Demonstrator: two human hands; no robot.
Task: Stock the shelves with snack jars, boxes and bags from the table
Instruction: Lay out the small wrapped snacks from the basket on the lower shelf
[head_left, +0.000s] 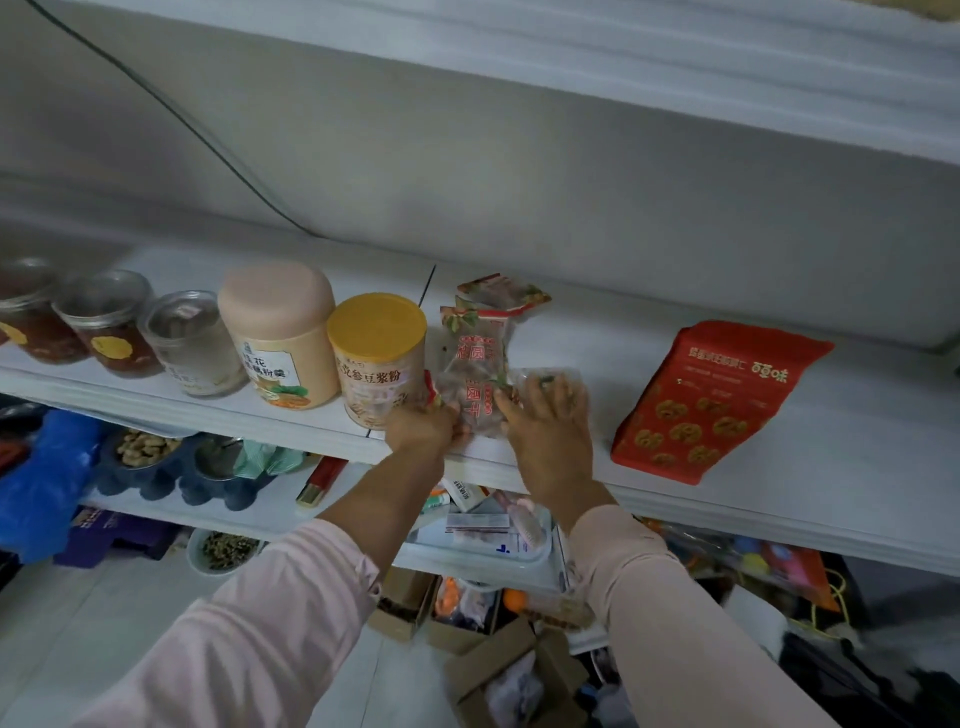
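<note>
Both my hands are on clear snack bags with red print (478, 364) that lie in a small pile on the white shelf (779, 499). My left hand (423, 428) grips the near left end of a bag. My right hand (545, 415) lies with spread fingers over a clear bag (550, 379) at the pile's right side. To the left stands a row of jars: a yellow-lidded can (376, 353), a pink-lidded can (280, 332), a clear jar (189, 340) and two dark-filled jars (109, 322). A red walnut bag (711, 400) lies to the right.
Another shelf board (675, 62) hangs overhead. Lower shelves hold blue bowls with nuts (145, 457), a blue plastic bag (41, 483) and a clear tray of packets (483, 530). Open cardboard boxes (514, 670) sit on the floor below.
</note>
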